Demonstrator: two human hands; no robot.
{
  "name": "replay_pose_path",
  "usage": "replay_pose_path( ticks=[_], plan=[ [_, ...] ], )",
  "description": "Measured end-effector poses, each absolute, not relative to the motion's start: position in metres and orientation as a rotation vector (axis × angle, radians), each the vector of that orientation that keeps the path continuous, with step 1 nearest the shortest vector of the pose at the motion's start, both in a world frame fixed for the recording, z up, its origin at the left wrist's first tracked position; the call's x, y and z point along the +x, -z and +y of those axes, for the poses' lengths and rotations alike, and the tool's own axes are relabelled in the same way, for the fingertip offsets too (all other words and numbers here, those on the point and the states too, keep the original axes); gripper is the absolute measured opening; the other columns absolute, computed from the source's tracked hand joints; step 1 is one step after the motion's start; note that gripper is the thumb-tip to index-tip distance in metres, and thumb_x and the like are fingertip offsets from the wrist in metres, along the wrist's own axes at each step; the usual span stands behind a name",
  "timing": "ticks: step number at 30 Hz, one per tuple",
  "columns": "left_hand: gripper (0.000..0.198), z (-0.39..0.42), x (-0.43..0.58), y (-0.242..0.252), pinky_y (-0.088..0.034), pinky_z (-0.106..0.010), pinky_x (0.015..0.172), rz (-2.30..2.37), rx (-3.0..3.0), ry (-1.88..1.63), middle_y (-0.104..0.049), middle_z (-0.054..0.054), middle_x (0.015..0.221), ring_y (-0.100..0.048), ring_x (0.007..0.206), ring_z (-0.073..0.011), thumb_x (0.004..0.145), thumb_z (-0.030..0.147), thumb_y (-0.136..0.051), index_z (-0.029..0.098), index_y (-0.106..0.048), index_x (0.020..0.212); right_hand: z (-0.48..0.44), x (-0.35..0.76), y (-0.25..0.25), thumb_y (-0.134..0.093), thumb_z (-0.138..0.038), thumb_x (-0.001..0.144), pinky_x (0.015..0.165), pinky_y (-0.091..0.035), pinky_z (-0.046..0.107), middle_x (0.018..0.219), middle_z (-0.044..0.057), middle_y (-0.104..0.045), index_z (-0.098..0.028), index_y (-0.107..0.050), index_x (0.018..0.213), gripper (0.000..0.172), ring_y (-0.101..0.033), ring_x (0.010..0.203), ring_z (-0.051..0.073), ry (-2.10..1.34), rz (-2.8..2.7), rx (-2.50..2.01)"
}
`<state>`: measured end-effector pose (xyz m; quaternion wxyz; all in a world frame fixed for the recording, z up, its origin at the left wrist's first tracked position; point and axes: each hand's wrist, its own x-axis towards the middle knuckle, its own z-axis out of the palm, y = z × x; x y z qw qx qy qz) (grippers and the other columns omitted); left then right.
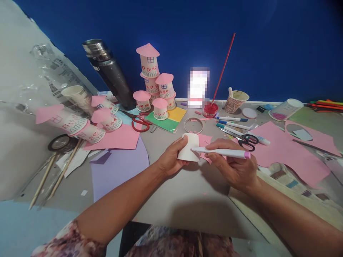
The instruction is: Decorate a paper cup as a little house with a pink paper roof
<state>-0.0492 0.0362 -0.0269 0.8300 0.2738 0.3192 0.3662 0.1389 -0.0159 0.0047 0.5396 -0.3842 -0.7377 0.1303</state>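
Observation:
My left hand [173, 157] is wrapped round a plain white paper cup [190, 151], turned upside down with its wider rim at the bottom. Between the fingers of my right hand [235, 166] is a white felt-tip marker [227, 152] with a pinkish-purple end. Its tip meets the side of the cup or is very close to it. A scrap of pink paper [206, 141] lies behind the cup. Several decorated paper-cup towers [149, 66] with pink cone roofs, drawn windows and red flowers stand at the back.
Red-handled scissors [140, 125] and a dark flask [109, 75] are at back left. Black-handled scissors [248, 142], several markers [233, 125] and pink sheets [284, 150] lie to the right. A tape ring [193, 125] and a red pot with a stick [210, 110] are beyond the cup.

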Motion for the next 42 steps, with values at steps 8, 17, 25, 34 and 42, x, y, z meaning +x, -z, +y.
replay_pose_path(
  ticks=[8, 17, 25, 34, 42],
  plan=[
    [0.052, 0.0359, -0.0499, 0.0268, -0.043, -0.023, 0.048, 0.712, 0.561, -0.762, -0.069, -0.002, 0.079, -0.062, 0.061, -0.0147, 0.086, 0.058, -0.08, 0.015, -0.07, 0.113, -0.0151, 0.1376, -0.0079, -0.07, -0.015, 0.094, 0.062, -0.06, 0.031, 0.086, 0.006, -0.082, -0.022, -0.076, 0.1, 0.011, -0.075, 0.069, 0.019, -0.268, -1.794, -0.866],
    [0.055, 0.0359, -0.0495, 0.0237, -0.042, -0.022, 0.047, 0.736, 0.519, -0.758, -0.071, -0.005, 0.085, -0.064, 0.064, -0.0151, 0.089, 0.058, -0.077, 0.013, -0.071, 0.12, -0.0158, 0.1354, -0.0101, -0.067, -0.007, 0.092, 0.061, -0.059, 0.03, 0.083, 0.005, -0.079, -0.024, -0.073, 0.106, 0.022, -0.074, 0.067, 0.018, -0.281, -1.815, -0.748],
    [0.049, 0.0358, -0.049, 0.0253, -0.041, -0.021, 0.044, 0.708, 0.545, -0.777, -0.068, -0.002, 0.077, -0.062, 0.059, -0.0137, 0.087, 0.056, -0.08, 0.013, -0.072, 0.11, -0.014, 0.1379, -0.0072, -0.07, -0.013, 0.093, 0.061, -0.059, 0.028, 0.084, 0.006, -0.081, -0.02, -0.075, 0.098, 0.01, -0.075, 0.067, 0.018, -0.255, -1.771, -0.894],
    [0.05, 0.036, -0.0501, 0.0261, -0.044, -0.022, 0.047, 0.704, 0.534, -0.771, -0.069, -0.002, 0.077, -0.063, 0.06, -0.0144, 0.088, 0.056, -0.078, 0.014, -0.072, 0.114, -0.0141, 0.138, -0.0068, -0.07, -0.012, 0.093, 0.059, -0.058, 0.026, 0.084, 0.005, -0.081, -0.021, -0.075, 0.099, 0.012, -0.075, 0.067, 0.017, -0.278, -1.771, -0.898],
    [0.052, 0.0356, -0.0492, 0.0229, -0.045, -0.024, 0.049, 0.702, 0.514, -0.755, -0.071, -0.006, 0.084, -0.064, 0.063, -0.016, 0.092, 0.056, -0.074, 0.013, -0.07, 0.121, -0.0173, 0.1377, -0.0147, -0.066, -0.014, 0.094, 0.06, -0.058, 0.03, 0.081, 0.005, -0.079, -0.023, -0.074, 0.103, 0.015, -0.073, 0.065, 0.019, -0.354, -1.865, -0.784]
  ],
)
